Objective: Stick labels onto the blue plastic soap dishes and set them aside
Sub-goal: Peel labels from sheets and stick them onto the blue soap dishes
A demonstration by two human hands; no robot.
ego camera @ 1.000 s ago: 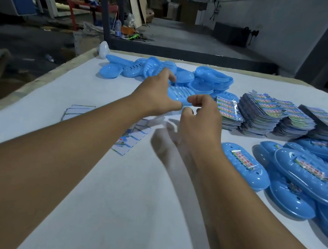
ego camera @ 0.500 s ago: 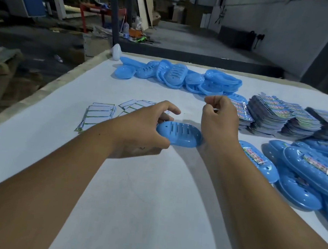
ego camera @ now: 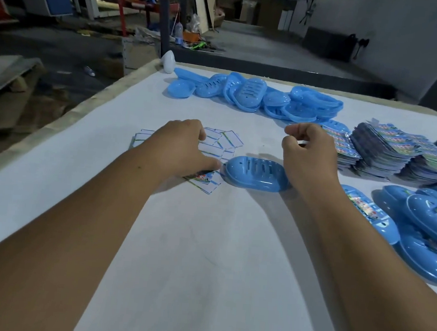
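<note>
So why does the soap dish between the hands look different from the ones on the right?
The soap dish between the hands has no label and shows bare slots; the soap dishes on the right each carry a colourful label. The first lies alone, while those overlap in a pile. All are blue plastic ovals on the white table.

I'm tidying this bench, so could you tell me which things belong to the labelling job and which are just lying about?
For the job: the soap dish between the hands, loose labels, unlabelled dishes, labelled dishes.

Lying about: white bottle, card stacks, floor clutter.
</note>
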